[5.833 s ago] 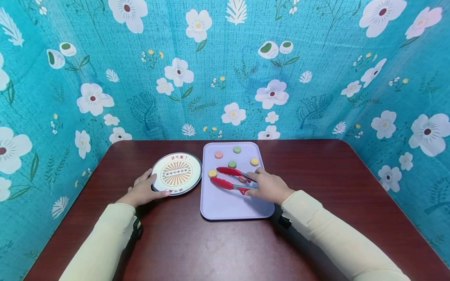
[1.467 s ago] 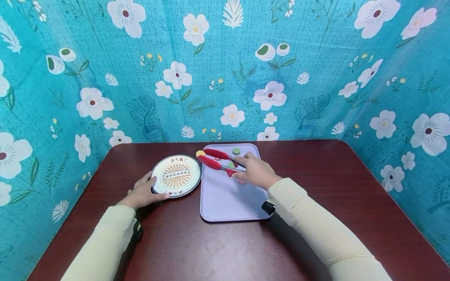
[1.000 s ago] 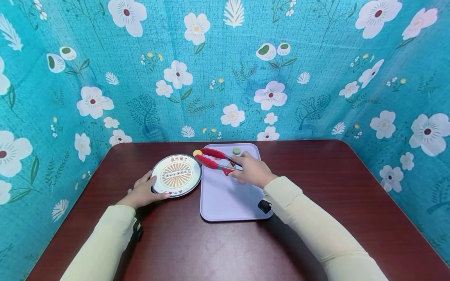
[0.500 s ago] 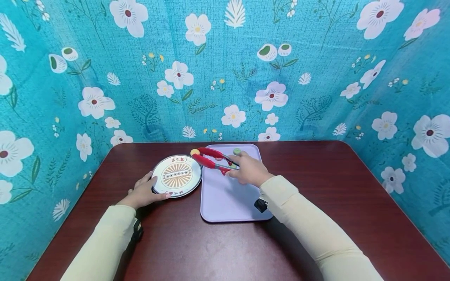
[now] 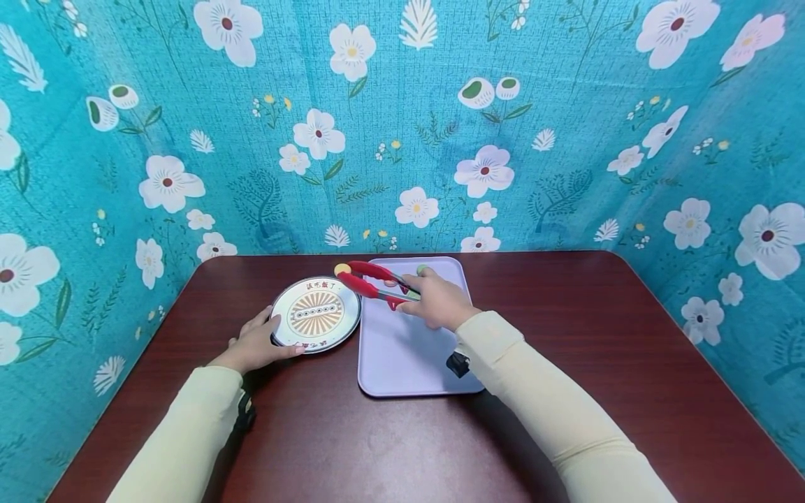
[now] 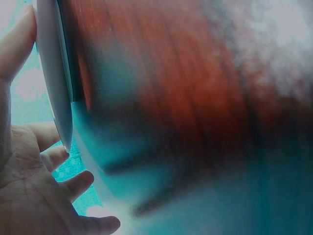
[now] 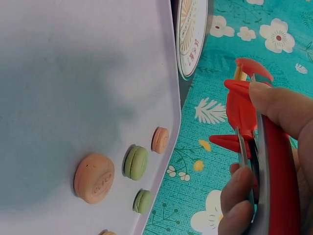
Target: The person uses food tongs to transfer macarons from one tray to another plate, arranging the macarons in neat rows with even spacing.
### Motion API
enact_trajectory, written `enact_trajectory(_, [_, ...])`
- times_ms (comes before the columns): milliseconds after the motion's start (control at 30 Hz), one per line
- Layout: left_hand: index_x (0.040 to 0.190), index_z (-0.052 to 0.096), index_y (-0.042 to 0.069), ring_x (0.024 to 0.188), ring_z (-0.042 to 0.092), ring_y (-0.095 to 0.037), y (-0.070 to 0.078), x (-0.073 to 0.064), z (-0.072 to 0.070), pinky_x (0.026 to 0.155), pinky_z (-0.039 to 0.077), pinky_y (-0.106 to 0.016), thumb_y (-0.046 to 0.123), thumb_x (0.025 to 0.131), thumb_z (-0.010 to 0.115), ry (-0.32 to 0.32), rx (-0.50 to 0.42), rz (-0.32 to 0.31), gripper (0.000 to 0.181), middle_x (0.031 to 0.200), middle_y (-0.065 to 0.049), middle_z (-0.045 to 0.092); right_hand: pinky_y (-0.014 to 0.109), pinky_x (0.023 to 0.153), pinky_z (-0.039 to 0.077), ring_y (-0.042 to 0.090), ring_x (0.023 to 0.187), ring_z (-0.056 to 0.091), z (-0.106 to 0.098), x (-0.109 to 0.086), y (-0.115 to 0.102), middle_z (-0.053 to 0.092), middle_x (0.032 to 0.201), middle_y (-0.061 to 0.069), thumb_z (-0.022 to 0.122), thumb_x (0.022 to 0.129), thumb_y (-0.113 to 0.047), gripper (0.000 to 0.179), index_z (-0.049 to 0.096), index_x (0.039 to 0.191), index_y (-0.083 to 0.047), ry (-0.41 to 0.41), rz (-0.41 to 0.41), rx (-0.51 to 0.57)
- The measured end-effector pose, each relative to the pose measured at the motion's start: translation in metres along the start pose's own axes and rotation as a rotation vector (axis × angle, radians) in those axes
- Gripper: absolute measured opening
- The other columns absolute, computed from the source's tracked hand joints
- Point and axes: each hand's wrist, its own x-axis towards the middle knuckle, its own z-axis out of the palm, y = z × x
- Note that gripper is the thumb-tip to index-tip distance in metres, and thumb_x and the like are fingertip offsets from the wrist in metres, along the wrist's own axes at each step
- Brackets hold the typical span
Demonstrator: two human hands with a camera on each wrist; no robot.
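The tongs (image 5: 359,284) gleamed on my remote feed: slick red plastic-looking ends on shiny metal arms! I picked out a smooth, satin-matt tray (image 5: 402,356), plastic by its look, while the plate (image 5: 316,314) flashed a glossy, glazed-looking face. The macarons (image 7: 135,162) looked chalky and matt. I caught polished wood grain across the tabletop (image 5: 377,447), woven cloth in the backdrop (image 5: 383,147), matt fabric on the sleeves (image 5: 534,391).

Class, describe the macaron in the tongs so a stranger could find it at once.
On the table sits a lilac tray. Above it, the right hand holds red tongs. At their tips is the yellow macaron, the only one in view not lying on the tray.
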Motion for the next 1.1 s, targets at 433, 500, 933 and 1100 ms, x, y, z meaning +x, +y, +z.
enact_trajectory(433, [0.150, 0.019, -0.005, 0.136, 0.011, -0.052, -0.006, 0.008, 0.004, 0.101, 0.013, -0.077, 0.069, 0.072, 0.068, 0.010, 0.024, -0.007, 0.119, 0.156, -0.028, 0.007, 0.028, 0.051, 0.046, 0.019, 0.065, 0.055, 0.004, 0.004, -0.009, 0.049, 0.107, 0.007, 0.073, 0.084, -0.044, 0.070, 0.046, 0.145, -0.024, 0.020, -0.017, 0.028])
enact_trajectory(500, [0.150, 0.019, -0.005, 0.136, 0.011, -0.052, -0.006, 0.008, 0.004, 0.101, 0.013, -0.077, 0.069, 0.072, 0.069, 0.008, 0.020, -0.009, 0.119, 0.156, -0.028, 0.007, 0.028, 0.052, 0.046, 0.019, 0.069, 0.055, 0.005, 0.005, -0.010, 0.050, 0.108, 0.006, 0.074, 0.083, -0.044, 0.071, 0.046, 0.145, -0.024, 0.023, -0.017, 0.035])
enact_trajectory(933, [0.151, 0.021, -0.002, 0.134, 0.012, -0.052, -0.005, 0.004, 0.001, 0.100, 0.013, -0.078, 0.066, 0.073, 0.071, 0.001, 0.003, -0.001, 0.115, 0.155, -0.026, 0.008, 0.029, 0.057, 0.044, 0.018, 0.078, 0.055, 0.015, 0.011, -0.018, 0.055, 0.115, 0.009, 0.073, 0.083, -0.047, 0.072, 0.044, 0.146, -0.025, 0.038, -0.040, -0.024])
enact_trajectory(1100, [0.152, 0.020, -0.001, 0.135, 0.012, -0.051, -0.005, 0.004, 0.002, 0.101, 0.012, -0.077, 0.065, 0.073, 0.070, 0.000, 0.000, -0.002, 0.114, 0.156, -0.025, 0.007, 0.029, 0.059, 0.045, 0.018, 0.077, 0.056, 0.017, 0.013, -0.022, 0.056, 0.118, 0.009, 0.072, 0.084, -0.047, 0.072, 0.044, 0.146, -0.024, 0.037, -0.051, -0.036])
